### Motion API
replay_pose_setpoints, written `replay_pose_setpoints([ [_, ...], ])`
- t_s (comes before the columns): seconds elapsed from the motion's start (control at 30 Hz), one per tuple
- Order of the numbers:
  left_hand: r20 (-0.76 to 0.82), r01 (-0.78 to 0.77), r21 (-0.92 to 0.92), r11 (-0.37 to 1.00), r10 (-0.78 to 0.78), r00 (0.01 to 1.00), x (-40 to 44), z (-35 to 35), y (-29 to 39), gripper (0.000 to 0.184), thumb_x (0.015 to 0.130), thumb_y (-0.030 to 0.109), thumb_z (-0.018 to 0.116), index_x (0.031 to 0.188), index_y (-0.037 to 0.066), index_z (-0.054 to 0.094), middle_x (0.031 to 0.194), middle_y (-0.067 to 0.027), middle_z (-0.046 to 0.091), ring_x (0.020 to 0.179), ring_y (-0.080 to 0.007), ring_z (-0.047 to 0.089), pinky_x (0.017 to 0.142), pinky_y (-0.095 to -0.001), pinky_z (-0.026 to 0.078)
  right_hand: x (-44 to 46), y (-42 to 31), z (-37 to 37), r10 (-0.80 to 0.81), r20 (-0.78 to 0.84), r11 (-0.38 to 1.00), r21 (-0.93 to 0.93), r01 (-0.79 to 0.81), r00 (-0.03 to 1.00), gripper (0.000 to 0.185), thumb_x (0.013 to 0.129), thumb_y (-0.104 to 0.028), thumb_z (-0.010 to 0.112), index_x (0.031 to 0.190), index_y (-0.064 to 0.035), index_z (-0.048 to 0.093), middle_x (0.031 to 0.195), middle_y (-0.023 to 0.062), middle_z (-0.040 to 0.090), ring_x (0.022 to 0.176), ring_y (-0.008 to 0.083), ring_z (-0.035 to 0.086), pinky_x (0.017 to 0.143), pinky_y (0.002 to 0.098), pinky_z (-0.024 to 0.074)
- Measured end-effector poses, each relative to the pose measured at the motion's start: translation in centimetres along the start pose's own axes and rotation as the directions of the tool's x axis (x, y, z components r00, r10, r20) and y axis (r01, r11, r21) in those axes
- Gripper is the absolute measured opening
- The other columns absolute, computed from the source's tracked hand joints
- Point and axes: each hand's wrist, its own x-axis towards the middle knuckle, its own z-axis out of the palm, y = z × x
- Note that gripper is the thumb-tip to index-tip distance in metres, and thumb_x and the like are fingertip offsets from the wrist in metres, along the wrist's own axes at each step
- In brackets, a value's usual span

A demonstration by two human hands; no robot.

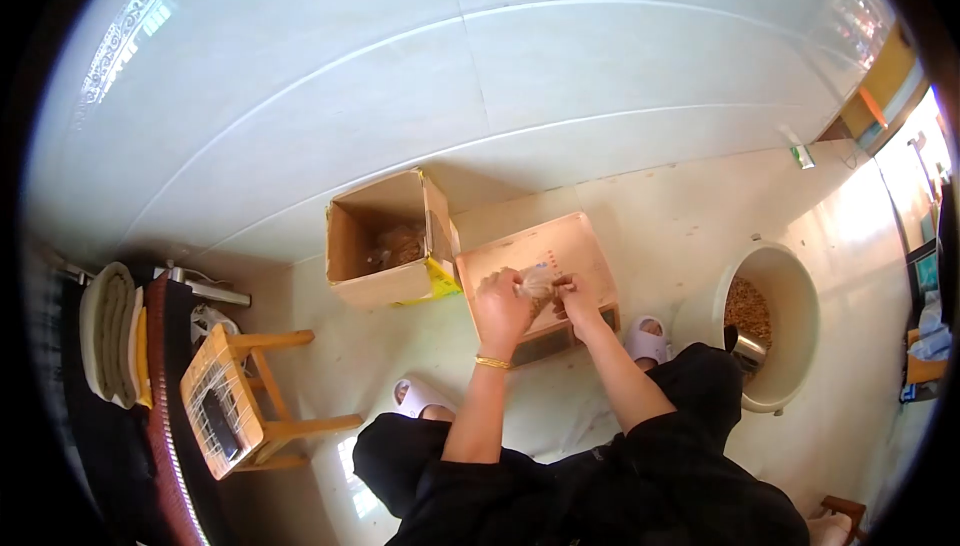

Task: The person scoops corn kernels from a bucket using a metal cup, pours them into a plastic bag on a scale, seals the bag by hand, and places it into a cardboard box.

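A small clear plastic bag (537,284) hangs between my two hands, over a light wooden-coloured box or stand (530,243). My left hand (503,308), below a gold bracelet at the wrist, has its fingers closed on the bag's left side. On the bag's right side, my right hand (577,302) pinches its edge. Something brownish shows low in the bag, too small to make out. Small dark marks run down the top of the stand just behind the bag.
An open cardboard box (385,281) with bags inside stands at the back left. At right is a cream bucket (797,318) holding brown granules and a metal scoop (748,351). A wooden stool (262,433) carrying a dark phone-like object lies left. Slippered feet flank the stand.
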Motion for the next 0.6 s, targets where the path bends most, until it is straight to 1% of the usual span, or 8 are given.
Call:
replay_pose_setpoints([
  [0.07,-0.147,0.006,0.019,1.000,-0.003,0.989,1.6,-3.5,1.7,0.012,0.070,0.000,0.060,0.081,0.004,0.061,0.080,-0.0122,0.059,0.076,-0.0278,0.056,0.070,-0.0371,0.045,0.0,-0.6,0.4,-0.110,-0.072,0.992,0.046,0.114,0.991,0.015,0.089,-0.009,0.050,0.102,-0.0041,0.053,0.073,0.0063,0.057,0.055,0.0126,0.054,0.048,0.0266,0.0462],
  [0.2,-0.438,0.059,0.094,0.994,-0.012,0.899,5.5,-11.7,3.8,0.014,0.071,0.000,0.063,0.084,0.005,0.061,0.083,-0.0083,0.060,0.077,-0.0240,0.055,0.071,-0.0353,0.045,0.7,0.6,1.1,-0.096,-0.046,0.987,0.125,0.102,0.994,0.014,0.089,-0.009,0.050,0.102,-0.0041,0.054,0.072,0.0062,0.056,0.054,0.0126,0.053,0.049,0.0264,0.0465],
  [0.27,-0.513,0.095,0.081,0.992,-0.041,0.858,7.7,-14.5,3.4,0.014,0.071,0.000,0.062,0.084,0.006,0.060,0.084,-0.0063,0.060,0.078,-0.0248,0.053,0.071,-0.0362,0.045,0.8,1.4,1.5,-0.084,0.027,0.996,-0.040,0.086,0.996,0.013,0.088,-0.007,0.050,0.099,-0.0030,0.056,0.073,0.0071,0.057,0.055,0.0134,0.054,0.050,0.0263,0.0473],
  [0.3,-0.522,0.153,0.088,0.984,-0.085,0.848,8.9,-15.5,2.8,0.013,0.072,0.000,0.061,0.083,0.005,0.060,0.082,-0.0077,0.060,0.077,-0.0261,0.054,0.071,-0.0371,0.045,0.5,1.5,1.7,-0.083,0.027,0.996,-0.036,0.084,0.996,0.013,0.088,-0.007,0.050,0.099,-0.0030,0.056,0.073,0.0071,0.057,0.055,0.0134,0.054,0.050,0.0263,0.0473],
  [0.37,-0.517,0.136,0.115,0.984,-0.058,0.854,11.3,-16.5,0.8,0.011,0.072,-0.001,0.060,0.082,0.005,0.060,0.081,-0.0093,0.060,0.077,-0.0276,0.055,0.070,-0.0378,0.045,-0.1,1.4,1.8,-0.149,0.117,0.959,-0.223,0.172,0.982,0.013,0.086,-0.005,0.050,0.096,-0.0015,0.058,0.074,0.0082,0.059,0.056,0.0138,0.055,0.051,0.0265,0.0479],
  [0.43,-0.507,0.115,0.134,0.984,-0.032,0.861,13.0,-16.7,-2.0,0.010,0.073,-0.001,0.060,0.082,0.004,0.060,0.080,-0.0110,0.060,0.077,-0.0292,0.055,0.070,-0.0385,0.045,-0.3,1.3,1.8,-0.164,0.138,0.946,-0.259,0.195,0.977,0.014,0.085,-0.004,0.050,0.095,-0.0010,0.058,0.075,0.0088,0.059,0.057,0.0139,0.056,0.051,0.0267,0.0480],
  [0.53,-0.446,0.109,0.155,0.982,-0.029,0.895,14.9,-15.4,-7.4,0.009,0.072,0.000,0.060,0.081,0.004,0.060,0.079,-0.0143,0.061,0.078,-0.0324,0.057,0.070,-0.0401,0.045,0.5,2.4,1.4,-0.204,0.172,0.907,-0.337,0.253,0.964,0.014,0.084,-0.003,0.049,0.095,-0.0001,0.058,0.075,0.0096,0.059,0.059,0.0141,0.057,0.052,0.0270,0.0485],
  [0.6,-0.326,0.161,0.241,0.957,-0.076,0.942,14.9,-14.3,-11.0,0.009,0.072,0.003,0.061,0.081,0.004,0.061,0.079,-0.0141,0.061,0.080,-0.0342,0.057,0.071,-0.0416,0.045,1.1,2.8,1.1,-0.226,0.185,0.881,-0.380,0.282,0.956,0.015,0.084,-0.002,0.049,0.094,0.0004,0.058,0.076,0.0099,0.059,0.059,0.0143,0.058,0.053,0.0271,0.0490],
])
